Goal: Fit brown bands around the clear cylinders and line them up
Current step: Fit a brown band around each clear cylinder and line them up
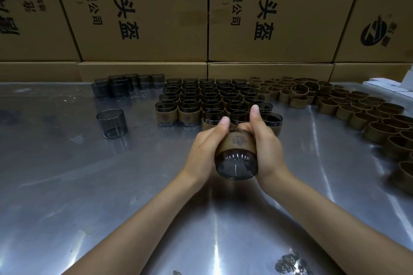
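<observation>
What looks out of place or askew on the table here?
One bare clear smoky cylinder stands alone, apart from the unbanded group at the back left. Among the loose brown bands, one lies tipped on its side.

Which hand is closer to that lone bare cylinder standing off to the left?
Left. The left hand is nearer the lone cylinder; the right hand lies beyond the banded cylinder both hold.

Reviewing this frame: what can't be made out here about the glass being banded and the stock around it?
- Head view: fingers of the left hand and right hand are hidden behind the held glass, so the grip underneath is unseen.
- Pattern on its brown band: too small to read.
- Loose bands: cut off by the right edge.
- Back rows of banded glasses: overlapping, uncountable.
</observation>
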Available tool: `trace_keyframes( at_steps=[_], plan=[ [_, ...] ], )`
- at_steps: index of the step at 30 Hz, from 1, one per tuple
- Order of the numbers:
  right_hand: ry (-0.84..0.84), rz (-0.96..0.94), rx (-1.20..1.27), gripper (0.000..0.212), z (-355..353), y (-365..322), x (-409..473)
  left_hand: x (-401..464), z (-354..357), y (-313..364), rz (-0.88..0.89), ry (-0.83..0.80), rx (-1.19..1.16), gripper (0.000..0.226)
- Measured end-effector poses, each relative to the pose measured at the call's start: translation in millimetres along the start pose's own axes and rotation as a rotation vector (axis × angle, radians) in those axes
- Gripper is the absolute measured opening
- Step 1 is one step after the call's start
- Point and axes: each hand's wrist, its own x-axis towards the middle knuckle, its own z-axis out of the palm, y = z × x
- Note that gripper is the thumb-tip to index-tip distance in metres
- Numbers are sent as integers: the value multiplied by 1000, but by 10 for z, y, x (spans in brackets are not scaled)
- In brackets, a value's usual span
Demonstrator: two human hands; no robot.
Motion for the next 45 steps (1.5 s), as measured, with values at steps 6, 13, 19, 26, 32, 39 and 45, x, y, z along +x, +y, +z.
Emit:
trace_keyframes(
  at_steps=[6,13,19,26,32,39,45],
  plan=[
    [-1,-214,-274,59,-130,59,81,-12,-223,-8,-156,-240,220,35],
    [129,-367,-517,31,-237,164,214,89,-567,-41,-2,-96,523,42],
    [424,-244,-621,11,-492,206,388,202,-894,-125,110,261,562,48],
    [376,47,-692,54,-533,328,453,356,-1036,-367,-39,407,569,63],
    [350,14,-756,58,-529,388,458,402,-1017,-375,-41,346,750,68],
    [353,-5,-798,59,-539,403,472,409,-948,-297,-49,365,856,67],
    [351,-3,-800,60,-534,389,464,406,-912,-261,-96,357,830,77]
  ],
)
